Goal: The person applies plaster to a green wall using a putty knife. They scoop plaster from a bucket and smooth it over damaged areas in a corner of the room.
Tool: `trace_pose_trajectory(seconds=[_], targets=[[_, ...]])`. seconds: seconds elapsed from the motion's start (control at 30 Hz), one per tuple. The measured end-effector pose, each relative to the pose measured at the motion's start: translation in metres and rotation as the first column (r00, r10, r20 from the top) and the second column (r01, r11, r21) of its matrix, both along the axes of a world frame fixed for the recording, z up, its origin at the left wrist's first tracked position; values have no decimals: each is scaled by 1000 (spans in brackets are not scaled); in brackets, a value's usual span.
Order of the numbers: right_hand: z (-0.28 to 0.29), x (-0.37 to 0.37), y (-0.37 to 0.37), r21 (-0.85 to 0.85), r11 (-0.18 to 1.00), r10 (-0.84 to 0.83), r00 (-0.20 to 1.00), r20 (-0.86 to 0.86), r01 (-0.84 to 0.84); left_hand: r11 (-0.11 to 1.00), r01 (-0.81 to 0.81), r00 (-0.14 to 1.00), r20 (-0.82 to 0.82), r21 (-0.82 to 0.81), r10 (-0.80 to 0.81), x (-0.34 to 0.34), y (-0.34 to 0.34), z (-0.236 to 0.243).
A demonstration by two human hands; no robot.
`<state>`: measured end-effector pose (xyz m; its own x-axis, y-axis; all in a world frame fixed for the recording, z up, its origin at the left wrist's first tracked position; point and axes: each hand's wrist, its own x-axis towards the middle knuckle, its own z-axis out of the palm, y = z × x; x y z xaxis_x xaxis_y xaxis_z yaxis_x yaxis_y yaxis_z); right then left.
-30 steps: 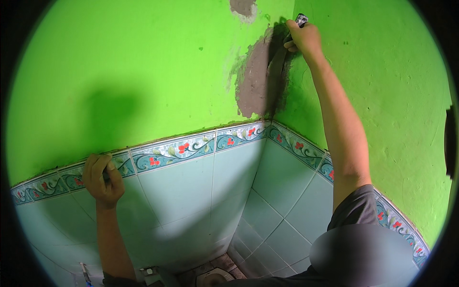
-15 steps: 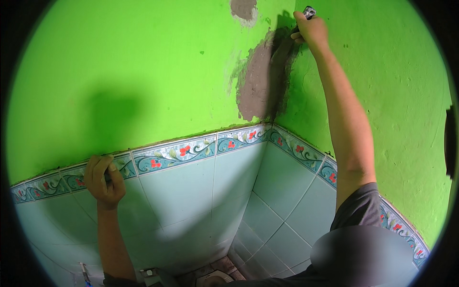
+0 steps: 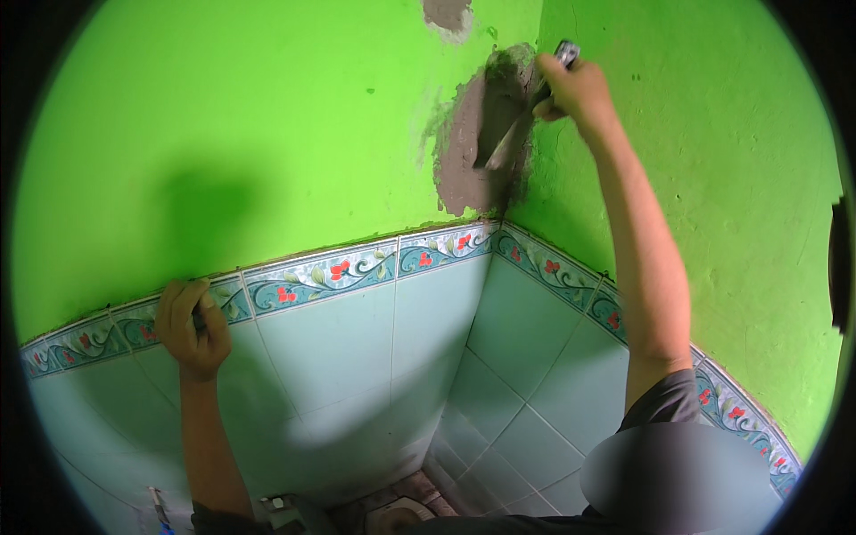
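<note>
My right hand (image 3: 578,96) grips a putty knife with a dark handle (image 3: 565,55). Its metal blade (image 3: 506,150) slants down and left against a grey-brown patch of filler (image 3: 465,134) on the green wall, close to the corner. Part of the patch lies in the shadow of hand and tool. At the lower left, my left hand (image 3: 192,328) is closed with bent fingers, up against the flowered border tiles (image 3: 312,278). A dark spot shows between its thumb and fingers, but what it is stays hidden.
A smaller grey patch (image 3: 448,16) sits higher on the green wall (image 3: 294,116). Pale teal tiles (image 3: 339,357) cover both walls beneath the border. Low at the left is a tap-like fitting (image 3: 159,506). A dark object (image 3: 839,266) stands at the right edge.
My right hand has come down a little, and the blade now shows lower on the filler patch. My left hand stays at the border; the whole view has shifted slightly.
</note>
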<state>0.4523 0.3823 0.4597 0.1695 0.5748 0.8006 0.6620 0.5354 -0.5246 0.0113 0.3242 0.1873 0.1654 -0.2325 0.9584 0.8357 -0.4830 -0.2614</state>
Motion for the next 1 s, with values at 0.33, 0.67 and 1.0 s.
trace_pose_trajectory(seconds=[0.33,0.67,1.0], targets=[[-39,-6,31,147,984,144,946,-291,-104,998,40,999,18,-51,-39,1,2,-2],[-10,1,50,166,983,126,935,-331,-73,998,37,999,-6,-46,-38,1,1,2],[32,10,43,236,972,83,956,-281,-15,997,41,999,1,-62,-42,1,2,0]])
